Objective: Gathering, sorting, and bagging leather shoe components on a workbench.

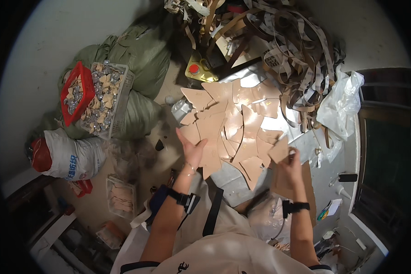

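Tan leather pieces [249, 128], cut in irregular pointed shapes, lie overlapping in a loose heap in front of me. At the heap's left edge is my left hand [192, 151], its thumb and fingers spread against the pieces and nothing gripped. My right hand [291, 163] pinches a small tan leather piece [278, 149] at the heap's right side, tilted up. Part of that piece is hidden by the fingers. Under the heap shows a grey sheet-covered work surface [230, 182].
Tangled brown and white straps [297, 55] hang at the back right beside a clear plastic bag [342, 102]. A yellow can with a red cap [201, 71] stands behind the heap. To the left are a white crate [118, 98], a red basket [79, 93] and green sacks [144, 59].
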`<state>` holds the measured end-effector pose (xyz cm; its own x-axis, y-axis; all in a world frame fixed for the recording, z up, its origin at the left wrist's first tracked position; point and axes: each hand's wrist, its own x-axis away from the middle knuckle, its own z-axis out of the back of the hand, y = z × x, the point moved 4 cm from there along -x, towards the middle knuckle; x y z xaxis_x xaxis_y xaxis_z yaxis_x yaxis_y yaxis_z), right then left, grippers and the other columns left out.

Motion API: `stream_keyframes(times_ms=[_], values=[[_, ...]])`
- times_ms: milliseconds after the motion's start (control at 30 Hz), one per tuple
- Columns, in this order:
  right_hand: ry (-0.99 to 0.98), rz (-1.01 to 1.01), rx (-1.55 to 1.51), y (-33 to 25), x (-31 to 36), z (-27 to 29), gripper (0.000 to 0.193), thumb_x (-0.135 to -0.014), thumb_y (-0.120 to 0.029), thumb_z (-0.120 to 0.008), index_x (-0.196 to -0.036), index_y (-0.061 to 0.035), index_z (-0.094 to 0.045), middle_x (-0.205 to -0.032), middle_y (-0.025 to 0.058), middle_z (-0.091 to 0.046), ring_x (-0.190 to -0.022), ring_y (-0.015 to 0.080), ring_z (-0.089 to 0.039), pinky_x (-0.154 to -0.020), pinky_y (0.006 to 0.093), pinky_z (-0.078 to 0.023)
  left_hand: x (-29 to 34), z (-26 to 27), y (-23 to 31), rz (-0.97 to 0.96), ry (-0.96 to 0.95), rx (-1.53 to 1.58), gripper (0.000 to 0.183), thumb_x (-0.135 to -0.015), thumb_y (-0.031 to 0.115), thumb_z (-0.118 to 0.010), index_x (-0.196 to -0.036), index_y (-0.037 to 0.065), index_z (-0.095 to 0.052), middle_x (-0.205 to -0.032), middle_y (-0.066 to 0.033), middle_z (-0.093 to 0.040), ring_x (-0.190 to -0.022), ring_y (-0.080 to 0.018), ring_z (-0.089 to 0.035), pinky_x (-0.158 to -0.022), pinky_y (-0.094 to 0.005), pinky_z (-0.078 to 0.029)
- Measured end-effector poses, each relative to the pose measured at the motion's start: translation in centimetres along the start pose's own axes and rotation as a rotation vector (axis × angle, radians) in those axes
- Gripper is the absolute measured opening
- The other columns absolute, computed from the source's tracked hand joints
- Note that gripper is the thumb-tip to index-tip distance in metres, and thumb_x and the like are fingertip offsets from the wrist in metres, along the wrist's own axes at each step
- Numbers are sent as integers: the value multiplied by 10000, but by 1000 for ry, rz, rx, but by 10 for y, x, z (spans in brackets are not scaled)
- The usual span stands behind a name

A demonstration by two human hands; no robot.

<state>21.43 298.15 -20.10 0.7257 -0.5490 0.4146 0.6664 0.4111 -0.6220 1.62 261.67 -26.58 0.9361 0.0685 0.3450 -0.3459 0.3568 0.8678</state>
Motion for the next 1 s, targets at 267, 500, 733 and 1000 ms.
stream_keyframes(times_ms=[267, 500, 733, 1000], values=[[-505, 292, 31, -171, -113, 48, 567, -694, -52, -753, -1222, -22, -550, -1297, 141, -503, -1204, 256, -496, -999, 344, -400, 20, 24, -22, 368, -369, 636, 701, -794, -53, -664, -1361, 53, -265, -1281, -98, -483, -1137, -160, -513, -934, -298, -460], [-416, 630, 476, -190, -206, -68, 478, -647, -205, -747, -1050, -25, -564, -1263, 209, -480, -1152, 395, -464, -969, 436, -396, 15, -17, 25, 311, -362, 456, 668, -707, 22, -783, -1238, 2, -378, -1147, -82, -568, -1012, -155, -578, -864, -282, -496], [-477, 92, 572, -132, -151, -72, 594, -604, -237, -786, -1060, 15, -501, -973, 219, -618, -944, 399, -574, -834, 416, -479, 17, -29, 8, 270, -355, 386, 689, -681, -12, -781, -1240, -13, -378, -1174, -101, -561, -1048, -174, -561, -897, -302, -475], [-83, -101, -97, -62, -42, -16, 435, -727, -105, -713, -1098, 37, -534, -950, 153, -655, -799, 282, -642, -712, 337, -510, 82, 12, 0, 226, -361, 251, 684, -681, -49, -757, -1246, 5, -377, -1170, -105, -560, -1066, -184, -559, -907, -309, -469]])
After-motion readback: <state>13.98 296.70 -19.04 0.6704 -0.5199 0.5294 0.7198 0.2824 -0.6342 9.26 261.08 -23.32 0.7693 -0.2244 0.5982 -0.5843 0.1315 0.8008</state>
